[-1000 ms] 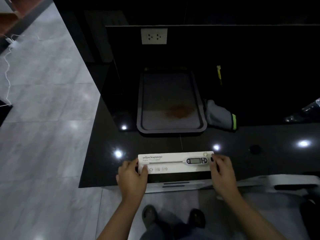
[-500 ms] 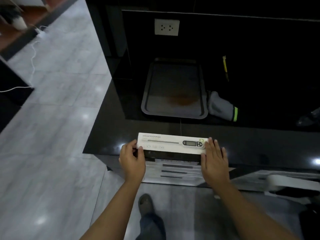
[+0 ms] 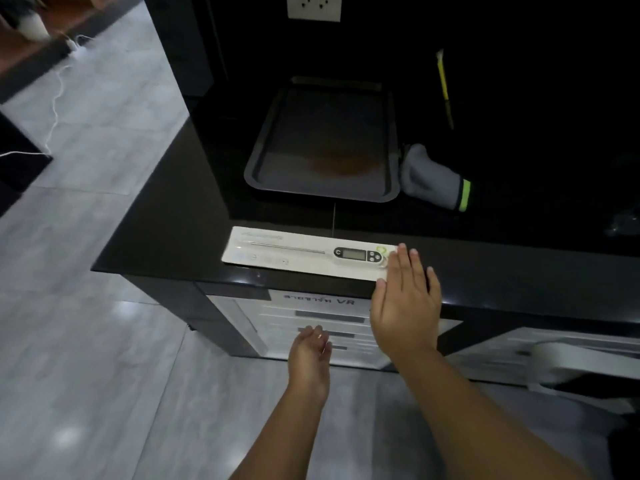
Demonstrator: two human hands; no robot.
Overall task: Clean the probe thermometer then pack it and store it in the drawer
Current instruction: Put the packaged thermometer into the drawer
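Note:
The probe thermometer (image 3: 353,253) lies packed in its long white box (image 3: 298,259) at the front edge of the black counter (image 3: 166,237). My right hand (image 3: 405,299) rests flat, fingers spread, on the box's right end. My left hand (image 3: 310,355) is lower, below the counter edge, fingers apart and holding nothing, in front of a white drawer unit (image 3: 311,320) with dark handles and a label.
A grey baking tray (image 3: 322,147) with a brown stain sits further back on the counter, a grey glove with a green cuff (image 3: 433,181) beside it on the right. A yellow-handled tool (image 3: 443,84) leans behind. Tiled floor lies to the left.
My left hand has let go of the box's left end and dropped down in front of the drawers. My right hand stays on the box's right end. The view has moved closer.

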